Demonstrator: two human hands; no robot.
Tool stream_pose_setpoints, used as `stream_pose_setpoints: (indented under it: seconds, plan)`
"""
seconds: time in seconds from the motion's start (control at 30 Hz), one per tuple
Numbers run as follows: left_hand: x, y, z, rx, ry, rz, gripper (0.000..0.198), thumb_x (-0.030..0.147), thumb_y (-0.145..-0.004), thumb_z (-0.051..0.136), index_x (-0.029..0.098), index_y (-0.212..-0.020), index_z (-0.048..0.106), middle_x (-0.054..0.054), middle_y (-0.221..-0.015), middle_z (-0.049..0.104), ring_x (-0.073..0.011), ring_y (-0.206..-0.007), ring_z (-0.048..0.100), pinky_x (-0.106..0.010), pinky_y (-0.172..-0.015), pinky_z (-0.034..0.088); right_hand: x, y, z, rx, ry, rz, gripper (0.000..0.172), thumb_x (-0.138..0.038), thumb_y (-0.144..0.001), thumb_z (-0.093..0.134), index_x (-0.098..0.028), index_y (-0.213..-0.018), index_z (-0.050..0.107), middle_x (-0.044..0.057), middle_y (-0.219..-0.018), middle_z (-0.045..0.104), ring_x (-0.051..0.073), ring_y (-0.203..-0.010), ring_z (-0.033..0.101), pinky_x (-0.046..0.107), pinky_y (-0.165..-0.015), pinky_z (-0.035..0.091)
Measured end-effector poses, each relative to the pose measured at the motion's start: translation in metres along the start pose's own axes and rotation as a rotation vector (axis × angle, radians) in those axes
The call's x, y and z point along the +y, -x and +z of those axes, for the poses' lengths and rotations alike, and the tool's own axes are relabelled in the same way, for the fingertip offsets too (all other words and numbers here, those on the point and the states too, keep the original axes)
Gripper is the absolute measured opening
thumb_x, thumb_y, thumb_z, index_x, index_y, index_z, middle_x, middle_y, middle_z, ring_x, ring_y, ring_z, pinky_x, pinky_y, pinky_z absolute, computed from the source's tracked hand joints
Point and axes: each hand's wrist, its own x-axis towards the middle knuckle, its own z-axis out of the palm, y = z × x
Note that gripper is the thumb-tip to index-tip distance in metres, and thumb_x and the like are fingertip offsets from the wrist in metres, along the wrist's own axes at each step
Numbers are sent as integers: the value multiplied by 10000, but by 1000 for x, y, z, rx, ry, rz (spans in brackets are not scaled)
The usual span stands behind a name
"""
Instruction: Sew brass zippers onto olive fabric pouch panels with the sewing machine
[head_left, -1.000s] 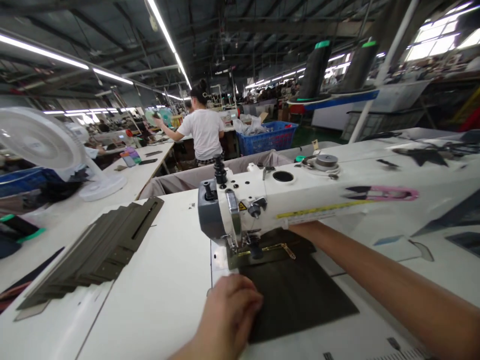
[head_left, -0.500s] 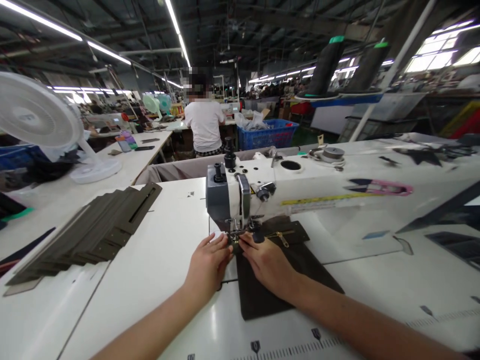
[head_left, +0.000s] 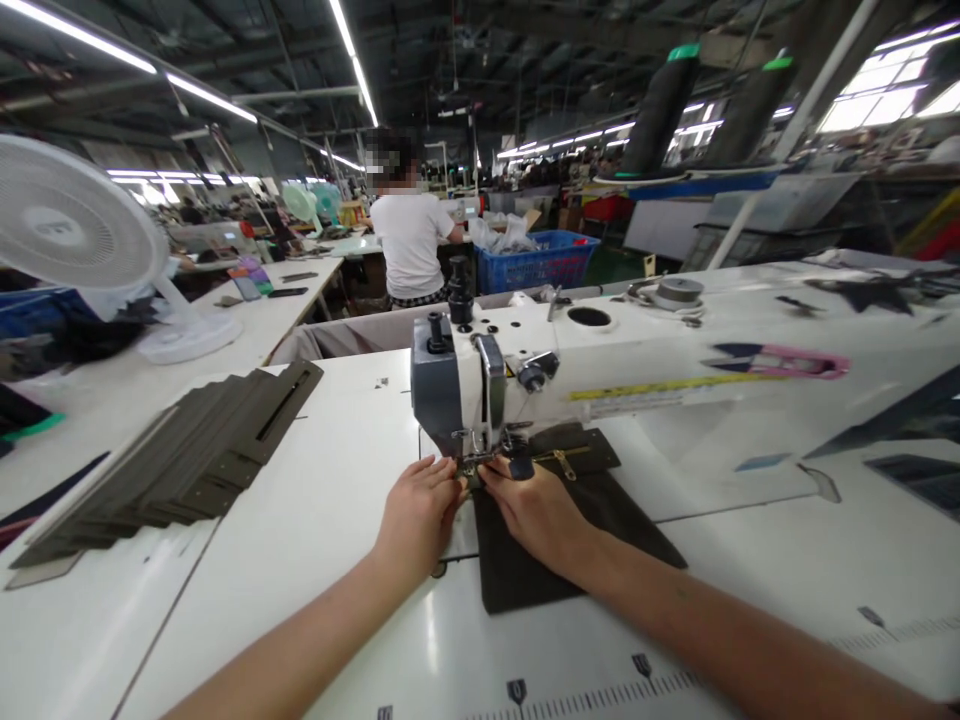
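Under the presser foot of the white sewing machine [head_left: 491, 400] lies a dark olive fabric panel [head_left: 517, 575], its near part spread flat on the machine bed. A gold zipper pull [head_left: 564, 464] shows on its far part, right of the needle. My left hand [head_left: 421, 505] is at the panel's left edge beside the foot, fingers closed together and thumb tucked under. My right hand [head_left: 536, 505] rests over the panel just right of the needle, its fingertips drawn together on the fabric. My fingers partly hide the stitching spot.
A fanned stack of olive fabric pieces [head_left: 180, 455] lies at left. Behind it stands a white fan [head_left: 82, 230]. Pink-handled thread snips [head_left: 787, 360] lie on the machine arm. A person in a white shirt [head_left: 409, 245] stands beyond, near a blue basket [head_left: 536, 262].
The panel has slid slightly away from me, its near edge now closer to the machine. Both hands stay beside the needle, shifted a little forward.
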Motion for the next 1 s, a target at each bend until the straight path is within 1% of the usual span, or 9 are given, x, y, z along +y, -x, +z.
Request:
stream_pose_setpoints:
  seconds: [0.2, 0.37, 0.47, 0.6, 0.83, 0.9, 1.0]
  plan:
    - [-1, 0, 0, 17, 19, -4, 163, 186, -855, 486, 180, -760, 619, -67, -907, 691, -204, -891, 641, -382, -846, 492, 0, -2, -1, 27, 11, -17, 226, -84, -834, 427, -147, -900, 634, 91, -962, 652, 200, -866, 598, 311, -796, 476]
    - [0, -1, -1, -1, 9, -22, 148, 162, -845, 490, 177, -748, 601, -56, -909, 689, -195, -859, 645, -388, -855, 477, 1, -2, 0, 60, 22, -34, 223, -85, -827, 435, -159, -894, 635, 81, -960, 651, 186, -865, 593, 292, -803, 466]
    - [0, -3, -1, -9, -8, -50, 158, 143, -847, 473, 173, -745, 590, -52, -878, 688, -187, -831, 645, -387, -856, 469, 3, -2, 3, 91, 37, -42, 220, -91, -831, 435, -167, -880, 635, 77, -930, 655, 181, -827, 595, 288, -783, 468]
    - [0, -3, -2, -22, 5, -40, 184, 149, -858, 450, 175, -730, 581, -52, -871, 686, -180, -835, 641, -373, -856, 465, 4, -1, 5, 107, 30, -44, 234, -100, -844, 411, -166, -859, 635, 84, -910, 656, 188, -811, 594, 304, -775, 468]
    - [0, 4, 0, -1, 18, -22, 160, 159, -850, 468, 179, -745, 588, -56, -952, 682, -203, -941, 623, -404, -885, 457, -1, 1, 2, 69, -44, -14, 252, -113, -863, 367, -157, -896, 613, 94, -993, 638, 197, -889, 582, 311, -800, 462]
    - [0, 5, 1, 7, 30, -23, 151, 158, -845, 474, 181, -759, 596, -57, -964, 681, -202, -947, 623, -391, -876, 466, -1, 3, 4, 56, -47, -8, 262, -114, -865, 357, -160, -900, 613, 94, -1015, 633, 194, -911, 580, 310, -816, 457]
    - [-1, 5, 2, 2, 39, -45, 154, 155, -836, 479, 184, -755, 607, -63, -972, 681, -197, -947, 623, -367, -862, 476, -1, 3, 6, 34, -32, 8, 290, -118, -871, 340, -159, -957, 614, 93, -1036, 630, 189, -927, 579, 316, -837, 450]
